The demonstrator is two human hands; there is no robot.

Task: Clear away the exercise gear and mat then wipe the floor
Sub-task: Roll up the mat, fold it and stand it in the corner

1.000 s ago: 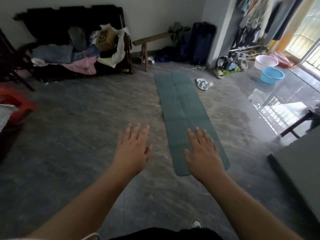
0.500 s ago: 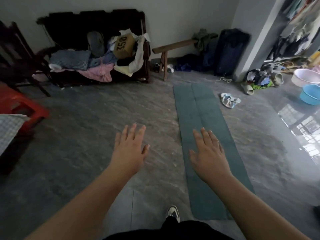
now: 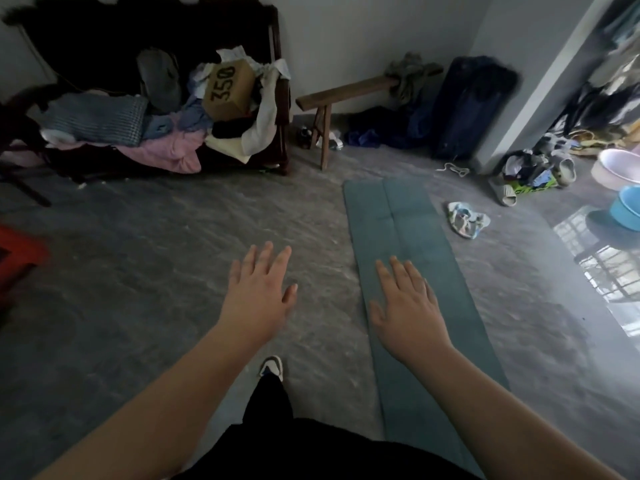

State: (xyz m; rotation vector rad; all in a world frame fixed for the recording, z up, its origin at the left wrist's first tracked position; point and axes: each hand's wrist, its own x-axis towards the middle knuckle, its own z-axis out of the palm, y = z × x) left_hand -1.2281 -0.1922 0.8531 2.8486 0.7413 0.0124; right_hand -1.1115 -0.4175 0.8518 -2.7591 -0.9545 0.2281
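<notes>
1. Both hands are out in front, palms down, fingers straight and a bit spread, holding nothing. The left hand (image 3: 258,296) is over bare floor (image 3: 138,271); the right hand (image 3: 407,306) is over the mat (image 3: 408,216). Can't tell if either is touching anything below.
2. The mat is green, unrolled flat, running from beside the person's leg up toward the far wall, with a crease down its length.
3. One sneaker (image 3: 272,366) of theirs shows on the floor just left of the mat.
4. Just right of the mat's far half lies a crumpled rag (image 3: 465,219), close to the edge but not on it.
5. Past the mat's far end: a bench (image 3: 343,93) with clothes draped on it and a dark bag (image 3: 467,105) against the wall.
6. Far left, a couch (image 3: 156,39) heaped with laundry and a box (image 3: 227,88) marked 350.
7. Right side: a shoe pile (image 3: 533,171), a white basin (image 3: 616,168), a blue basin (image 3: 627,206).
</notes>
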